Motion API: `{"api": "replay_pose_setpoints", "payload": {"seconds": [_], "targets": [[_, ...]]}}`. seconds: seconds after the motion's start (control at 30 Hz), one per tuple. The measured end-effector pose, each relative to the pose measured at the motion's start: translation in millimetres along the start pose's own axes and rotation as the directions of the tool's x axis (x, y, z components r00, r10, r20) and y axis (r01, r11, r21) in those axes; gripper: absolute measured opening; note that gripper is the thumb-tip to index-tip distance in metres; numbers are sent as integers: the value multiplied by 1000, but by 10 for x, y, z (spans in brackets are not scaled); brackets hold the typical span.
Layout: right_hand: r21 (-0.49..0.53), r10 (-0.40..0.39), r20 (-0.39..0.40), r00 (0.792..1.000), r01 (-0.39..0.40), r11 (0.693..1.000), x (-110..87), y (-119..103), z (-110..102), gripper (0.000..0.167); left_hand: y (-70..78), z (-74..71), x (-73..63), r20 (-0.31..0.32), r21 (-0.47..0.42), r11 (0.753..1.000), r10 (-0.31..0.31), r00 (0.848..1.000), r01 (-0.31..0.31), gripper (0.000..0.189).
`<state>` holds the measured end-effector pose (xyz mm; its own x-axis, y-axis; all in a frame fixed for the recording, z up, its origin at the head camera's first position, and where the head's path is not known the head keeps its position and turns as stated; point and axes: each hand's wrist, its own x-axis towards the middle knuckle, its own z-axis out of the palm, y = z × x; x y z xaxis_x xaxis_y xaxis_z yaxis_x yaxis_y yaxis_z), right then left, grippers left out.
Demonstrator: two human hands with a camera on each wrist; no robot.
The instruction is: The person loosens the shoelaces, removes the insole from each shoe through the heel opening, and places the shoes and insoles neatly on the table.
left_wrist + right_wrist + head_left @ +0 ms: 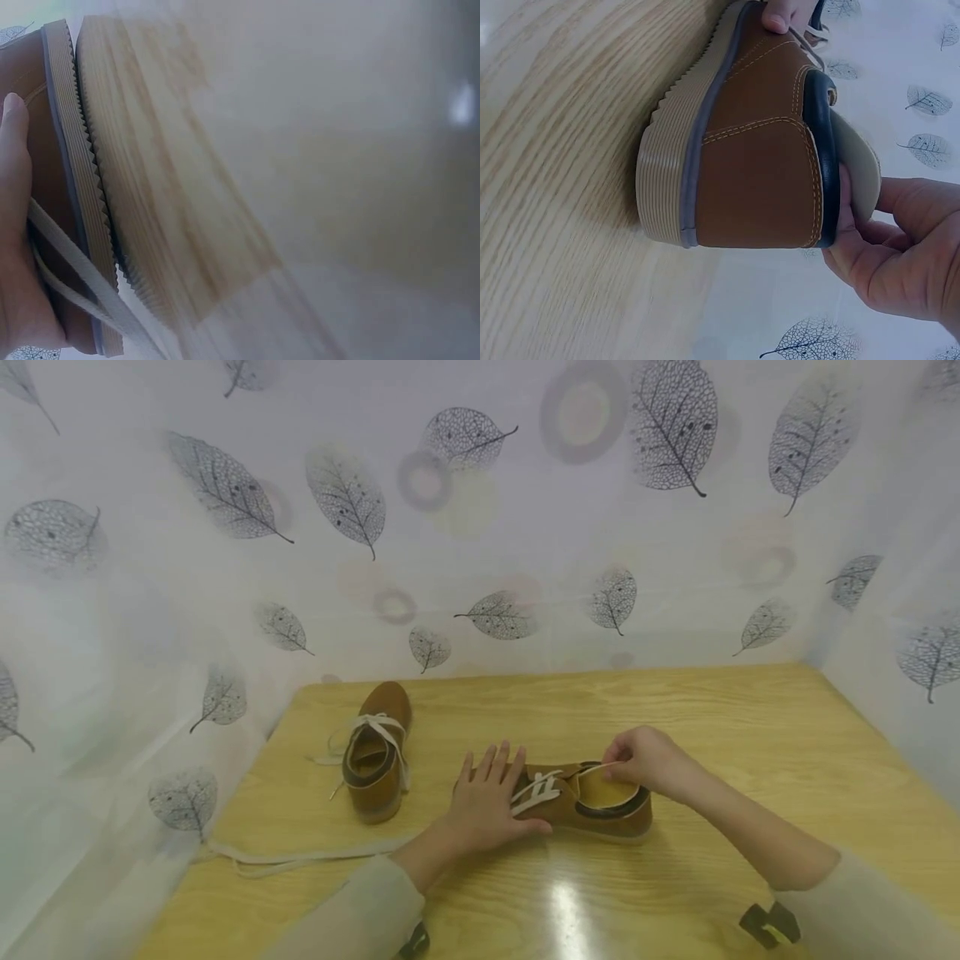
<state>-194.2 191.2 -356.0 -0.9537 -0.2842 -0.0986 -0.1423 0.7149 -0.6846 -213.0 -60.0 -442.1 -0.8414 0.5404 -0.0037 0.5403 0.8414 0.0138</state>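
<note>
A brown shoe (566, 814) with dark lining and white laces lies sideways on the table, toe to the left. My left hand (487, 802) rests on its toe end, fingers spread and straight, thumb along the near side. At the shoe's heel opening, my right hand (656, 764) pinches the edge of a pale insole (862, 169) between thumb and fingers. In the right wrist view the insole's heel end sticks up above the dark collar (823, 142). Its front part is hidden inside the shoe. The left wrist view catches the ridged sole edge (75, 157).
A second brown shoe (378, 789), with loosely lying laces, stands at the left, toe pointing away. Long pale laces (315, 857) trail left from under my left forearm. A leaf-patterned white curtain (480, 543) surrounds the back and sides of the wooden table (720, 718).
</note>
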Motion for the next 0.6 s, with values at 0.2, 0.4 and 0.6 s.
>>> {"api": "replay_pose_setpoints", "payload": {"seconds": [0.2, 0.4, 0.6], "targets": [[5, -4, -3, 1000, 4, 1000, -24, -1, -32, 10, 7, 2, 12, 6, -3, 1000, -7, 1000, 7, 111], [28, 3, -16, 1000, -3, 1000, -65, 28, -63, 13, -2, 13, 16, 18, -17, 1000, -14, 1000, 14, 111], [69, 26, -27, 999, -24, 997, -120, 48, -92, 14, -20, 36, 1, 19, -24, 1000, -14, 1000, 14, 110]]}}
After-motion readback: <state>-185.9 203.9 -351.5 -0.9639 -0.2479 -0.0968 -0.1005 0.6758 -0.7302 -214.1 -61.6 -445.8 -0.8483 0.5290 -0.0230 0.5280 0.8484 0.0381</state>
